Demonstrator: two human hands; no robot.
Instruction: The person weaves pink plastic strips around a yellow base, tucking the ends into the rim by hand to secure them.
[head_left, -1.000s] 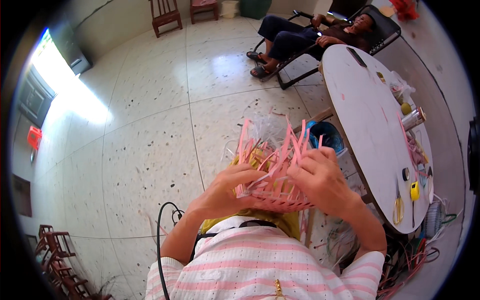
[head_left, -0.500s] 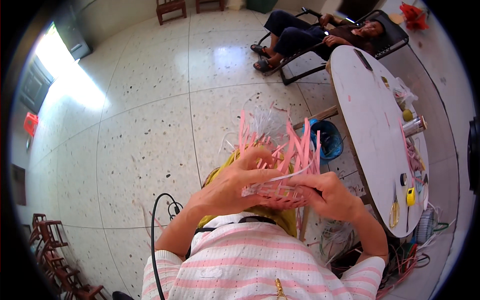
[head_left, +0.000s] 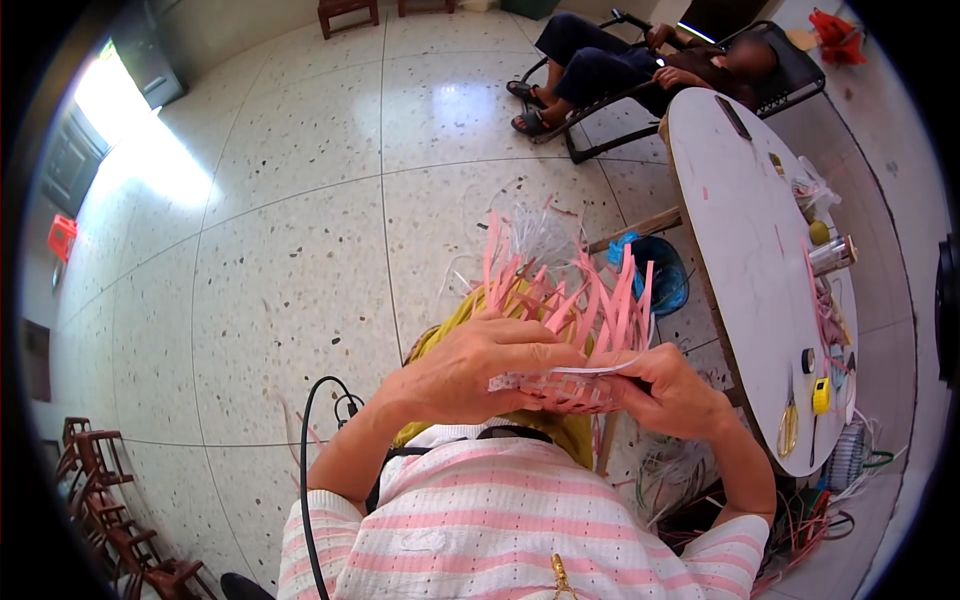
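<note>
At frame centre, the pink woven basket [head_left: 575, 392], likely light and springy, best held by its rim, is clamped by the fingers [head_left: 545, 355] of the left hand [head_left: 470, 368] and right hand [head_left: 672, 397].

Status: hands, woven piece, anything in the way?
Left hand over left side of pink woven piece; right hand pinching its right end. White strip along its rim. Loose pink strips jut up beyond, maybe obstructing.
</note>
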